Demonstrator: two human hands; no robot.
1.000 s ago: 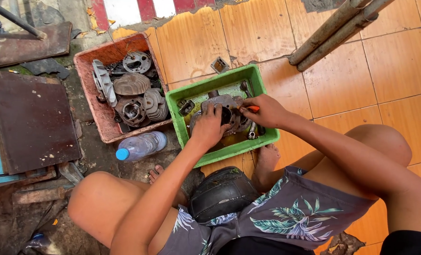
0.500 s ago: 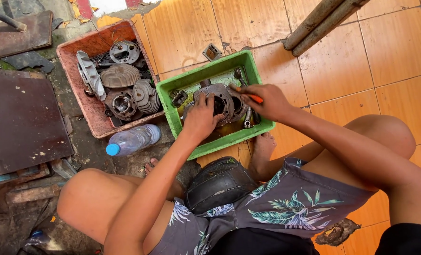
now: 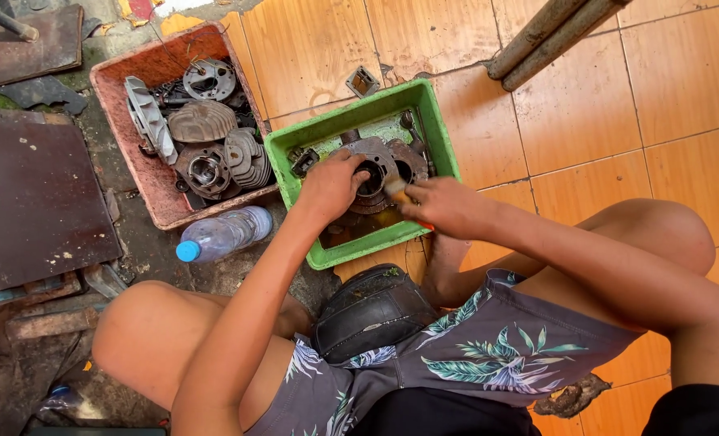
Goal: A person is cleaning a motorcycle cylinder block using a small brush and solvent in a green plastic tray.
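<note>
A green plastic tray (image 3: 358,117) sits on the orange tiled floor between my knees. Inside it lies a round grey metal engine part (image 3: 375,169) with a central hole, beside other dirty metal pieces. My left hand (image 3: 327,187) grips the left edge of that part. My right hand (image 3: 444,206) holds a small brush with an orange handle (image 3: 398,190), its tip against the part near the middle of the tray. Dark liquid pools in the tray's near corner.
A reddish-brown tray (image 3: 164,211) at the left holds several finned engine parts. A clear plastic bottle with a blue cap (image 3: 222,232) lies in front of it. Rusty metal plates (image 3: 36,198) lie far left, pipes (image 3: 549,36) top right, a small metal bracket (image 3: 362,81) on the tiles.
The view has shifted, so both trays sit lower and more central. My right hand moved down and inward to the part's right side. My left hand still grips the part.
</note>
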